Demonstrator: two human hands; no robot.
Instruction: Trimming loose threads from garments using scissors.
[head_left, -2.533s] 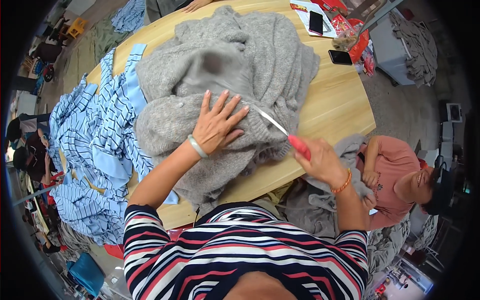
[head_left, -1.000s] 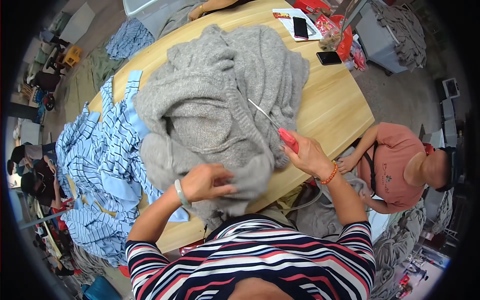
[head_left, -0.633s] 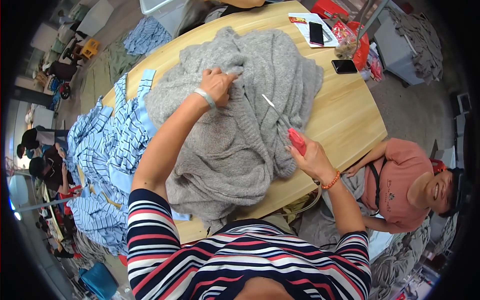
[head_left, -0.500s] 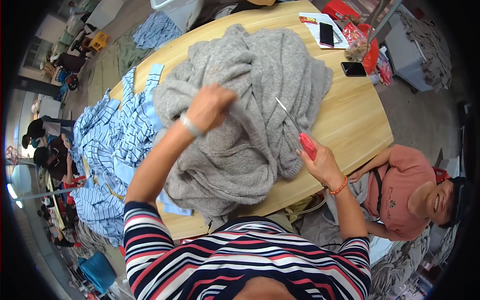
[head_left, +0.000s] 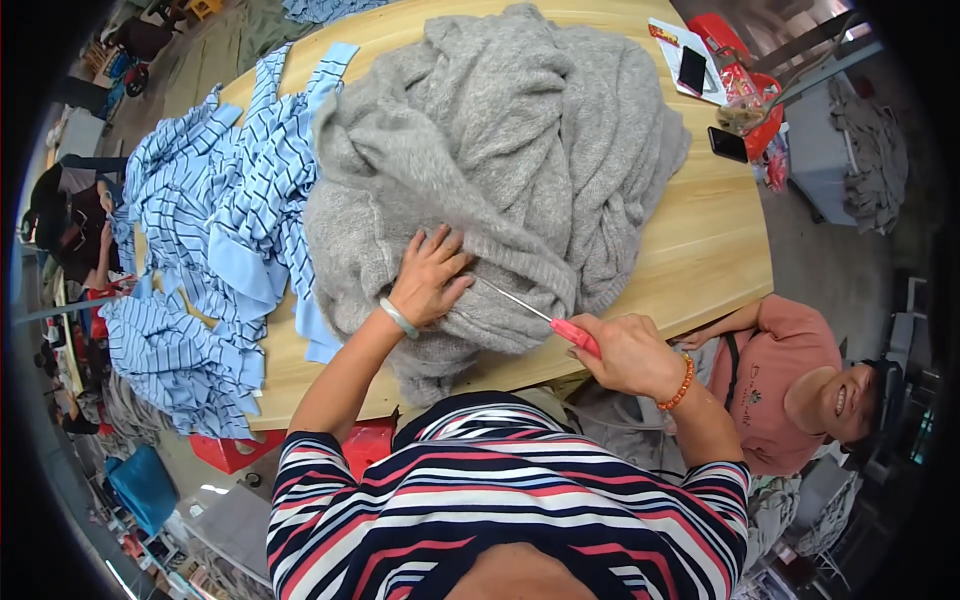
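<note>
A large heap of grey knitted fabric (head_left: pixel 520 150) lies bunched over the middle of the table. My left hand (head_left: pixel 430 278) rests palm down on its near part, fingers spread and holding nothing. In my right hand (head_left: pixel 628 352) is a tool with a pinkish-red handle (head_left: pixel 576 336) and a long, thin metal shaft. The shaft points left toward my left hand, its tip at the grey knit; the tip's shape is too small to tell. Blue striped garments (head_left: pixel 225 190) lie to the left of the grey heap.
The wooden table (head_left: pixel 725 235) curves around the heap. Two phones, one on a paper sheet (head_left: pixel 688 60), the other a black phone (head_left: pixel 727 144), lie at the far right. A person in a pink shirt (head_left: pixel 785 385) sits at the right, a hand near the table edge.
My left hand has come down from above the heap and now lies flat on the knit. My right hand has swung the tool's shaft leftward, toward the left hand.
</note>
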